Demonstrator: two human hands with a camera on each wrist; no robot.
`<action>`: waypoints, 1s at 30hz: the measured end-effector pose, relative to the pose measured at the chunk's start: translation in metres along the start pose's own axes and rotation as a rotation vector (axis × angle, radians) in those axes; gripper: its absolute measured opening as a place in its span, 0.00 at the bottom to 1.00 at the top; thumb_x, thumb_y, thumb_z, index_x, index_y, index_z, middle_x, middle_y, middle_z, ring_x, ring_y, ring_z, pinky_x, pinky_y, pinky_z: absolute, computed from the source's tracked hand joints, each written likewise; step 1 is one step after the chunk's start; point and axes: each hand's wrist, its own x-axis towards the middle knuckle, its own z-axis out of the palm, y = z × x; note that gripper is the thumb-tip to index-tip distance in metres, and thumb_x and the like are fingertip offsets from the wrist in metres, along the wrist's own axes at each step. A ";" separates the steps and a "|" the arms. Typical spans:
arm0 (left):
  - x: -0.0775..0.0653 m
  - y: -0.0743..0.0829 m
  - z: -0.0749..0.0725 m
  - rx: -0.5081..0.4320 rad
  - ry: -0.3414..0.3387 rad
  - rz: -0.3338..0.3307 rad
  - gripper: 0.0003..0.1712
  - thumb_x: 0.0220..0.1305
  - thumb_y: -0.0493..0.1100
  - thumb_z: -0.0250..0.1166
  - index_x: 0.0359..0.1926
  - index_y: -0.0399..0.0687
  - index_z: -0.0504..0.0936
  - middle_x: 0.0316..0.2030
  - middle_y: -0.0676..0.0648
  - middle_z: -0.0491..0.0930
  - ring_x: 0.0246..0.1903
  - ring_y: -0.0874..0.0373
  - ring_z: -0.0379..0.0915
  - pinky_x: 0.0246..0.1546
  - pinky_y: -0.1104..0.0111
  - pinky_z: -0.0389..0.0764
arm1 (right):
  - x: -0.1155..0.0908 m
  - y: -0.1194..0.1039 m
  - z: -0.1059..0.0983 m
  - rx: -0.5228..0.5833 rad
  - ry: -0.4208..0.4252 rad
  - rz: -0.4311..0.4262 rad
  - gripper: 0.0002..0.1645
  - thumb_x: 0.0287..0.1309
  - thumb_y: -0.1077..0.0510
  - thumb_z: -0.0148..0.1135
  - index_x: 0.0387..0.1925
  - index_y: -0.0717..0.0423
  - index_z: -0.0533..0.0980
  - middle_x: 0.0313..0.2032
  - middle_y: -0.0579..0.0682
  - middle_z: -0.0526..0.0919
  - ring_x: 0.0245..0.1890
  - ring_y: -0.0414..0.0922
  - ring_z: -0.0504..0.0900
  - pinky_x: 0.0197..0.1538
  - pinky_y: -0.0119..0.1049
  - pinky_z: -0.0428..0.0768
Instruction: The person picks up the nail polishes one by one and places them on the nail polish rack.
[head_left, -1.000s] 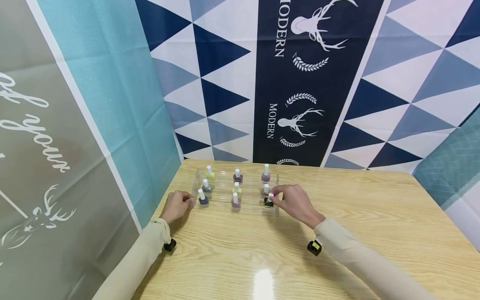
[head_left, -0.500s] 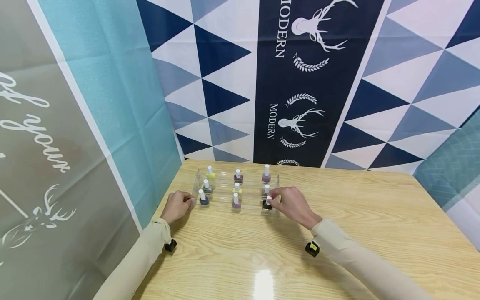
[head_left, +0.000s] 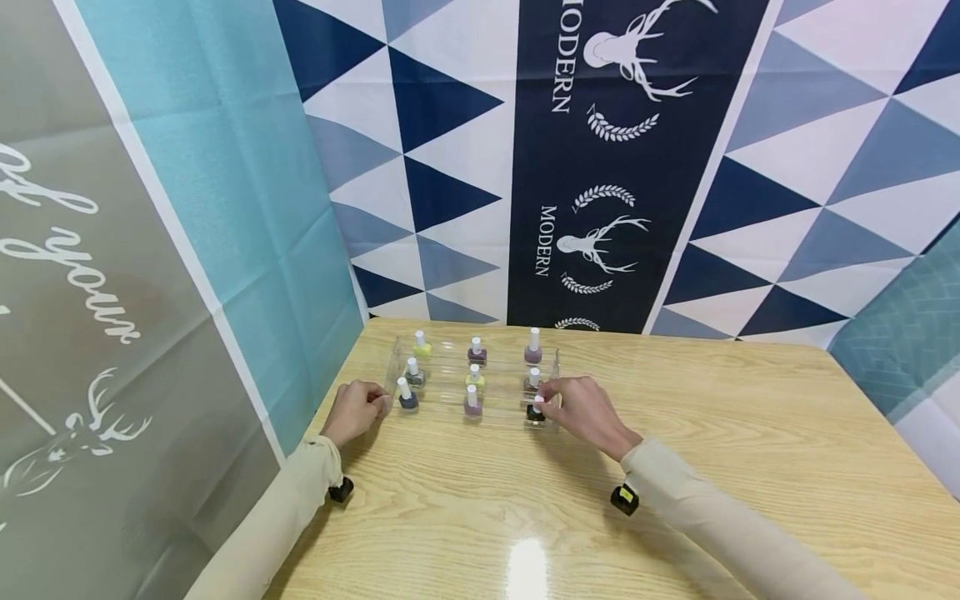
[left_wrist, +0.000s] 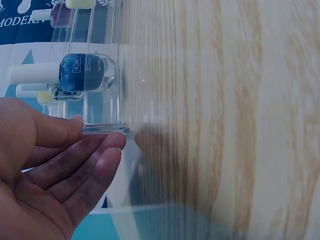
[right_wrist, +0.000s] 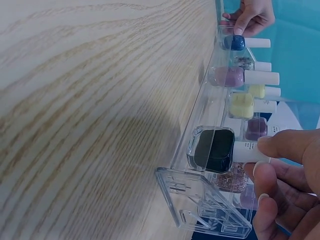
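Observation:
A clear stepped display rack (right_wrist: 172,187) holds several nail polish bottles with white caps. My right hand (head_left: 588,414) pinches the white cap of a black nail polish bottle (right_wrist: 215,150) between thumb and fingertips. That bottle stands in the front tier at the rack's right end. At the opposite end, my left hand (head_left: 354,413) grips the rack's clear side panel (left_wrist: 102,129) between thumb and fingers. Beside it in the front tier sits a dark blue nail polish bottle (left_wrist: 82,72). A light purple bottle (head_left: 472,406) occupies the middle of that tier.
Behind the front tier are yellow bottles (head_left: 475,380), a glittery bottle (head_left: 416,377), a dark purple one (head_left: 477,356) and a mauve one (head_left: 533,354). The wooden table (head_left: 465,508) meets a patterned cloth wall (head_left: 457,250) at the back and a teal cloth (head_left: 315,333) on the left.
My right hand has lowered the black nail polish bottle slightly toward the front of the rack, where it now sits. The left hand has stayed at the rack's left end.

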 end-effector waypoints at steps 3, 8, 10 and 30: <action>-0.001 0.001 0.000 -0.002 0.004 -0.006 0.10 0.73 0.32 0.62 0.35 0.39 0.88 0.25 0.47 0.83 0.20 0.57 0.72 0.24 0.63 0.74 | 0.000 0.000 0.001 -0.001 -0.001 -0.002 0.04 0.58 0.58 0.74 0.36 0.53 0.88 0.31 0.44 0.89 0.15 0.31 0.62 0.19 0.31 0.63; 0.001 0.000 0.003 0.015 0.014 -0.004 0.10 0.73 0.34 0.63 0.35 0.40 0.88 0.24 0.49 0.83 0.20 0.57 0.72 0.24 0.64 0.74 | -0.001 0.000 0.002 0.017 -0.011 0.006 0.07 0.58 0.58 0.75 0.38 0.55 0.89 0.32 0.46 0.90 0.13 0.31 0.62 0.18 0.31 0.63; 0.001 0.001 0.003 0.018 0.017 -0.003 0.10 0.72 0.34 0.63 0.34 0.40 0.88 0.24 0.49 0.83 0.21 0.57 0.72 0.25 0.64 0.73 | -0.001 0.001 0.003 0.025 -0.015 0.013 0.07 0.58 0.58 0.75 0.38 0.55 0.89 0.33 0.46 0.90 0.13 0.31 0.61 0.17 0.31 0.63; 0.006 0.003 -0.020 0.015 0.094 0.112 0.17 0.75 0.47 0.64 0.52 0.38 0.87 0.35 0.43 0.87 0.29 0.54 0.82 0.32 0.58 0.82 | -0.011 0.007 -0.022 -0.030 0.054 0.051 0.14 0.64 0.51 0.72 0.45 0.57 0.87 0.38 0.50 0.89 0.21 0.36 0.77 0.28 0.38 0.77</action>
